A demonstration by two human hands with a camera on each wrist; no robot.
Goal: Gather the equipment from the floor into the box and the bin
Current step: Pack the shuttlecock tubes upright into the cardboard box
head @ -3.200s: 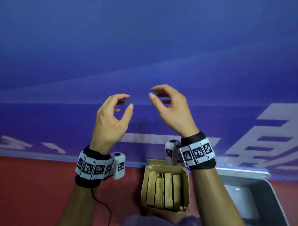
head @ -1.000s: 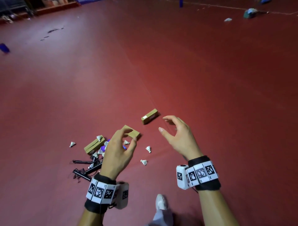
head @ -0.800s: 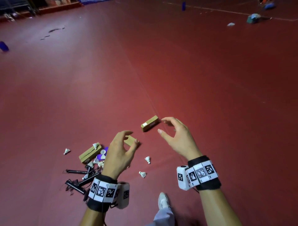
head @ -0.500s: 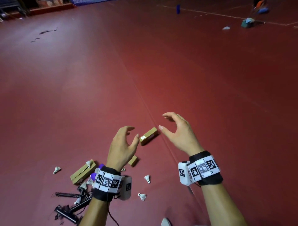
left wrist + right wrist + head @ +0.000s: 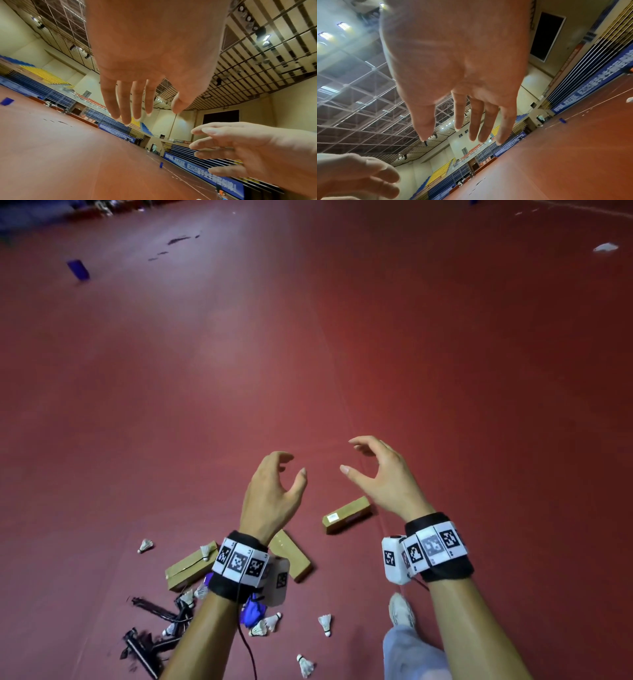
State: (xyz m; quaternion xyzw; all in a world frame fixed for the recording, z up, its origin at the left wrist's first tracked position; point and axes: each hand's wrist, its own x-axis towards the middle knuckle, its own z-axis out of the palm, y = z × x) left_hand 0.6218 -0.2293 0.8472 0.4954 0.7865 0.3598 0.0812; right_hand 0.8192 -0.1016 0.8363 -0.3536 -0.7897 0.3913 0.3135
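Note:
Both hands hang empty above the red floor with loosely curved fingers. My left hand (image 5: 274, 491) is over the pile; my right hand (image 5: 380, 474) is beside it, just above a brown cardboard box (image 5: 346, 514) lying on the floor. A second brown box (image 5: 291, 554) lies partly under my left wrist, a third (image 5: 190, 566) further left. White shuttlecocks (image 5: 324, 623) are scattered around them. Black broken pieces (image 5: 150, 631) and a blue thing (image 5: 251, 613) lie at the lower left. The wrist views show each open palm (image 5: 154, 54) (image 5: 457, 54) against the hall. No collecting box or bin is in view.
My light shoe (image 5: 400, 609) and trouser leg stand at the bottom, right of the pile. A blue object (image 5: 78, 269) lies far off at the upper left, a white scrap (image 5: 604, 247) at the upper right. Open red floor stretches ahead.
The view turned from the blue wall, box and bin to the floor pile. In the last second the pile has drawn nearer and lower in view; both hands stay empty.

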